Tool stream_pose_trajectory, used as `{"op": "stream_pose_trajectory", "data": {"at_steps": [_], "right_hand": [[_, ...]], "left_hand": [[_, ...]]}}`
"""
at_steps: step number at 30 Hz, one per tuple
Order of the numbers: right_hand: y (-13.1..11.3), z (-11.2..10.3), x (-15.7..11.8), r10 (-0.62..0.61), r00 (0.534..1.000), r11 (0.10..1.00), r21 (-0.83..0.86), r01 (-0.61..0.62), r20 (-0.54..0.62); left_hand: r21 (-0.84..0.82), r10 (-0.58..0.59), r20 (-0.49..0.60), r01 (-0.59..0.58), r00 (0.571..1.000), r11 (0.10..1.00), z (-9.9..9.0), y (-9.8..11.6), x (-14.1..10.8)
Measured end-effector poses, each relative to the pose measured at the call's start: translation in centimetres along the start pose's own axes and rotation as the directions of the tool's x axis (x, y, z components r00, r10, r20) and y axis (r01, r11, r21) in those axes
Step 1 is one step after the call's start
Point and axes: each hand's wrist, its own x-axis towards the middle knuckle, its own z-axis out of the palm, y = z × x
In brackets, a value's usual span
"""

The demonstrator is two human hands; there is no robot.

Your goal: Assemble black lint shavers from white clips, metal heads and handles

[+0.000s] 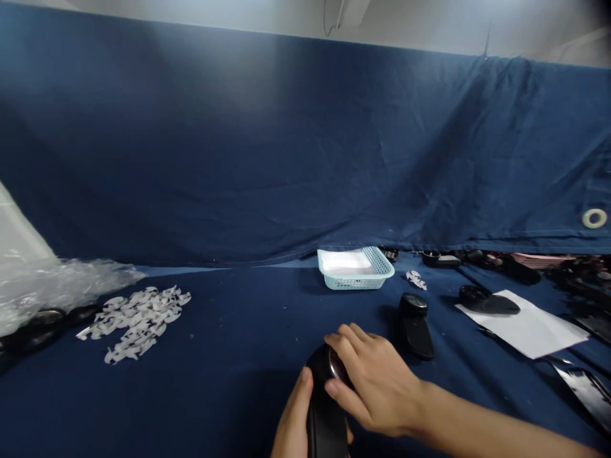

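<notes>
At the lower middle, a long black plastic part with a round, shiny-rimmed head (327, 413) stands tilted between my two hands. My left hand (293, 416) is wrapped round its body from the left, its thumb up along the side. My right hand (377, 381) is closed over the round head from above; its fingers cover most of that end. Just beyond my right hand, a similar black part (416, 327) with a round glossy top rests on the blue cloth (229, 356), touched by neither hand.
Small grey-white plastic pieces (143, 318) lie heaped at left, beside clear plastic wrap (71, 286) and black parts. A light-blue basket (358, 281) holding white paper stands at the back. Rightward, a black part (491, 302) sits on a white sheet (539, 331). A blue curtain (262, 146) hangs behind.
</notes>
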Motion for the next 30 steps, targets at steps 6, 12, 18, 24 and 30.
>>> {"op": "stream_pose_trajectory", "data": {"at_steps": [6,12,18,24,30], "right_hand": [[0.8,-3.6,-1.3,-0.175,0.971,0.972,0.188,0.143,0.164],[0.7,-1.3,-1.2,0.1,0.994,0.976,0.191,-0.105,0.037],[0.8,-1.8,-0.7,-0.071,0.994,0.965,0.257,0.048,0.081],[0.7,-1.8,0.1,0.011,0.982,0.996,0.081,-0.027,0.189],[-0.2,-7.4,0.1,-0.382,0.885,0.894,0.35,0.28,0.266]], "left_hand": [[-0.026,-0.136,0.137,0.14,0.981,0.99,-0.5,1.1,1.6],[0.052,-0.137,0.042,0.135,0.99,0.989,-0.7,0.7,1.7],[-0.011,-0.178,0.04,0.179,0.983,0.984,-0.7,0.7,1.8],[0.002,-0.219,0.095,0.22,0.971,0.976,-1.3,-0.2,2.4],[-0.08,-0.209,0.345,0.25,0.915,0.965,-2.3,-0.2,3.1]]}}
